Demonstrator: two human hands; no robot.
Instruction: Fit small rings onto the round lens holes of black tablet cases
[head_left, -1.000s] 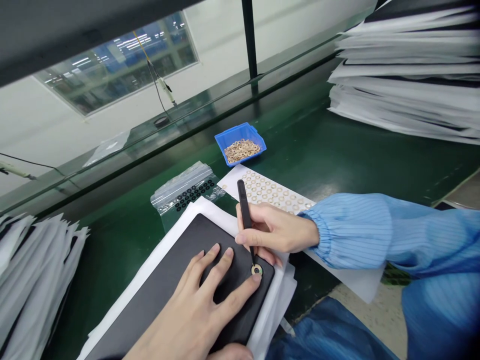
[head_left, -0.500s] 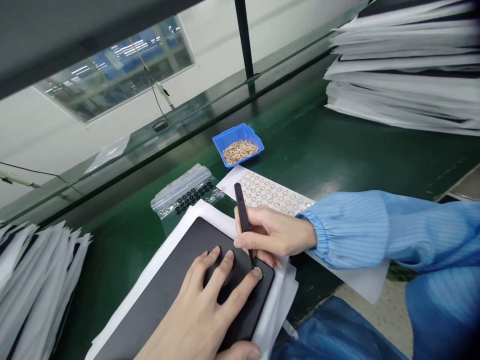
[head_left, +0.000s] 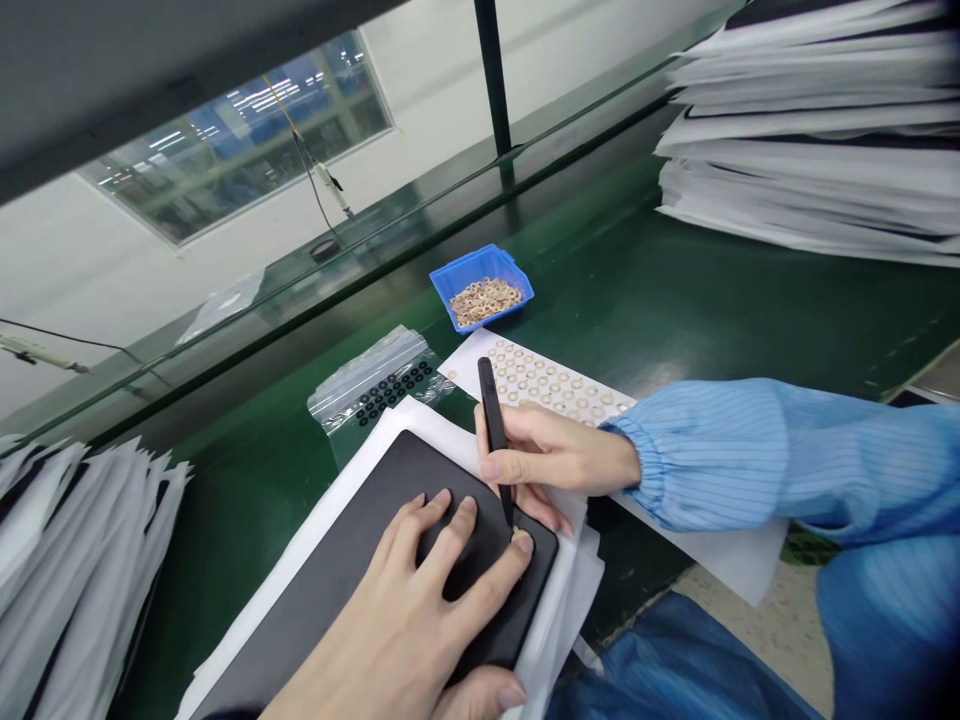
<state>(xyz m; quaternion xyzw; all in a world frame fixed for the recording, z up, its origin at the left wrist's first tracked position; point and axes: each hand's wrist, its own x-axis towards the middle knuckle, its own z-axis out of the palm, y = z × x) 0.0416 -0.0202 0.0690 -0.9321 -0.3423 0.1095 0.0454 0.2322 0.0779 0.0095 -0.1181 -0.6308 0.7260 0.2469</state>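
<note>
A flat black panel point(head_left: 352, 560) lies on white sheets point(head_left: 390, 425) in front of me. My left hand point(head_left: 420, 620) rests flat on the panel with fingers spread, and its index fingertip covers a small ring near the panel's right corner. My right hand point(head_left: 551, 460), in a blue sleeve, pinches black tweezers point(head_left: 493, 420) whose tips touch down beside that fingertip. The ring itself is almost fully hidden under the finger.
A white card point(head_left: 555, 385) of gold rings lies behind my right hand. A blue bin point(head_left: 481, 285) of loose rings sits beyond it, and a clear bag point(head_left: 375, 385) of black rings lies left. Stacks of white sheets stand at the far right point(head_left: 817, 140) and near left point(head_left: 67, 570).
My left index finger slid over the ring, which was in plain sight a second ago. The tweezers' tips stayed at the same spot.
</note>
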